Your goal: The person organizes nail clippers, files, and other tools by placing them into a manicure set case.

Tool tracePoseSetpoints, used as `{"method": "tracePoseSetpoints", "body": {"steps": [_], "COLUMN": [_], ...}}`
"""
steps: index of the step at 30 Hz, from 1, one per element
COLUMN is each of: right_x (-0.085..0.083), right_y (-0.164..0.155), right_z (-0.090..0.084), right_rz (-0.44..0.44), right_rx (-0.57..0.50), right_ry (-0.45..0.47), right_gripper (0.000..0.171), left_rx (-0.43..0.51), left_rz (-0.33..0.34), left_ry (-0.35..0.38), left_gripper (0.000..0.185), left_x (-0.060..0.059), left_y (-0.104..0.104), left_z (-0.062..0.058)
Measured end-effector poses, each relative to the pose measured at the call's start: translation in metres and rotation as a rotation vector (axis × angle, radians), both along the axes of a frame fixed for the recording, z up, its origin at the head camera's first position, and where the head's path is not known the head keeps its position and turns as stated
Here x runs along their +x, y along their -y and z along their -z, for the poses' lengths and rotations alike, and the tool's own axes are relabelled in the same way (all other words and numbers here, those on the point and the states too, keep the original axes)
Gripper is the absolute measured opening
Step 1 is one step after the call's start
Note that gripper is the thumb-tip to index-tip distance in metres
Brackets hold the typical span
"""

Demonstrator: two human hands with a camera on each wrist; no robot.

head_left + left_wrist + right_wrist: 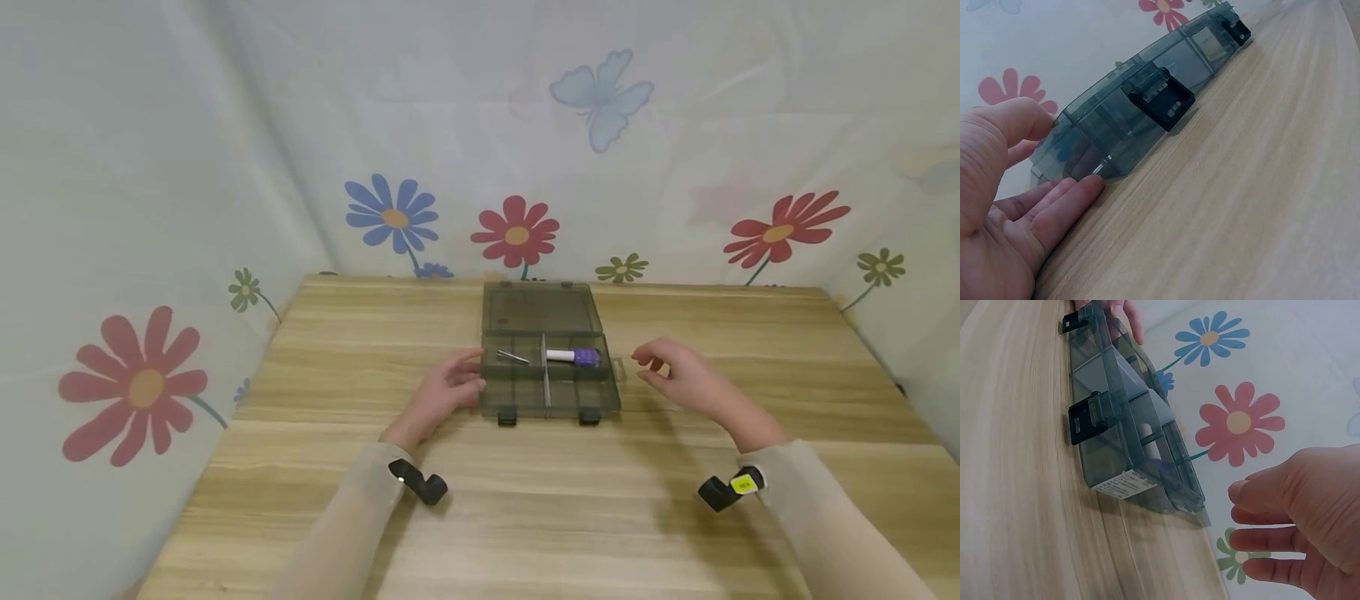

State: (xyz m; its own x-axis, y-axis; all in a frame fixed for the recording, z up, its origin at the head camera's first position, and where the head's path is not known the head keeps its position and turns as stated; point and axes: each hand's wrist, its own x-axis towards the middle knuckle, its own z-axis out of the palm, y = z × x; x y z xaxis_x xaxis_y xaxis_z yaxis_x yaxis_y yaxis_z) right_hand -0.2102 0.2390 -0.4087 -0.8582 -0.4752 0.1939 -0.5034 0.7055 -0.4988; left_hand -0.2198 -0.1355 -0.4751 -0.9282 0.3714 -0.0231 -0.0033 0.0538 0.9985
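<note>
**Open compartment box between your two hands**

The smoky translucent compartment box [550, 367] lies open at the middle of the wooden counter [375, 517], its lid [542, 308] folded back flat toward the flowered backdrop [517, 229]. Your left hand [444, 393] rests against the box's left end with fingers nearly straight and relaxed, gripping nothing; in the left wrist view the fingertips [1088, 185] touch the lower corner of the box wall. Your right hand [678, 377] hovers just beside the right end, apart from it, fingers loosely curled and holding nothing.

Inside, a metal pin [512, 357] lies in the rear left compartment, and a purple-and-white pen-like item [576, 357] in the rear right one, with a white divider [545, 375] between them.

Risks, as a judgement: the box is light and rests loose on smooth wood, so a push from the left hand alone could slide or turn it. Tipping it would let the pin roll out. The two black latches [1161, 98] project from the front edge and could catch a sleeve.

Nothing stands between either hand and the box. The wrist cameras [422, 483] sit low, near the counter.
</note>
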Motion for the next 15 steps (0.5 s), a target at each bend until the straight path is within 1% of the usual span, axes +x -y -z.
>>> {"method": "tracePoseSetpoints", "body": {"steps": [1,3,10,15], "right_x": [0.001,0.004,0.012,0.021], "right_y": [-0.001,-0.004,-0.013,-0.02], "right_z": [0.0,0.0,0.003,0.006], "right_rz": [0.005,0.015,0.039,0.031], "right_rx": [-0.001,-0.002,0.026,0.021], "right_ry": [0.002,0.002,-0.008,0.017], "right_gripper": [0.02,0.02,0.02,0.02], "left_rx": [0.0,0.002,-0.012,-0.013], "left_rz": [0.001,0.001,-0.036,-0.046], "left_ry": [0.006,0.003,-0.001,-0.013], "left_gripper": [0.057,0.057,0.056,0.055], "left_x": [0.001,-0.001,-0.01,-0.01], "left_y": [0.0,0.001,0.002,0.001], "left_z": [-0.003,-0.001,0.019,0.023]}}
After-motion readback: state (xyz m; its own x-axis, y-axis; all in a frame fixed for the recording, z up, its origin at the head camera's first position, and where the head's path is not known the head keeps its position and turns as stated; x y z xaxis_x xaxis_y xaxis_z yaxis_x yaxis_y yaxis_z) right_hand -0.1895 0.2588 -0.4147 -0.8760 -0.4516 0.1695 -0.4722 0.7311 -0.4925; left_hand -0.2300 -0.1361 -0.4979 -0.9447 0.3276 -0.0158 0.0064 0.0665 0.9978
